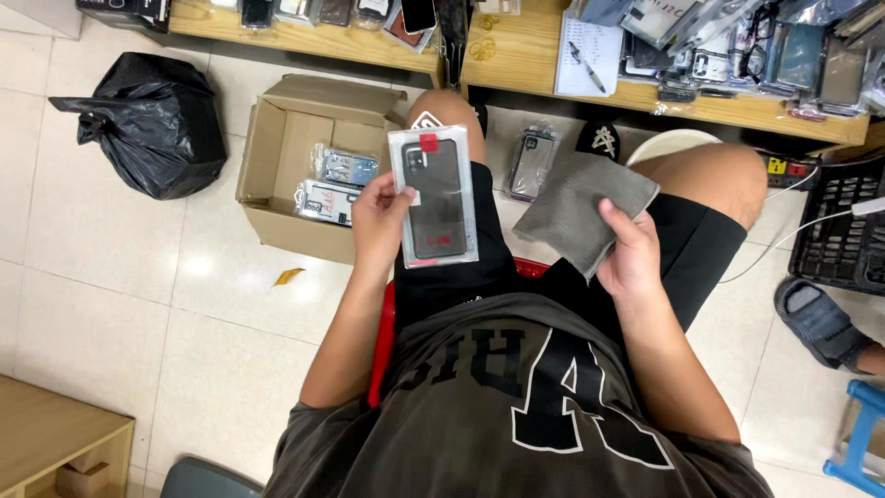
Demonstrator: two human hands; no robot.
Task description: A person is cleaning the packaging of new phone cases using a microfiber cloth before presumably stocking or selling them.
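The left hand (380, 221) pinches a dark phone case in a clear plastic sleeve (433, 195) above the lap, while the right hand (631, 254) grips a grey cloth (581, 210) (wiping seems under way), which must meet the sleeve's face.

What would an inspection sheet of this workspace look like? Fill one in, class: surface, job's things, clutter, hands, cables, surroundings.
Surface: pale tiled floor; wooden bench along the top, crowded with packaged phone cases.
Job's things: packaged phone case, dark with a clear wrapper, held upright over the lap; grey cloth.
Clutter: open cardboard box holding more packaged cases; black plastic bag; yellow scrap on the floor.
Hands: left hand grips the case's left edge; right hand holds the cloth.
Cables: white cable running to the right, beside a black crate.
Surroundings: another person's sandalled foot; blue stool.
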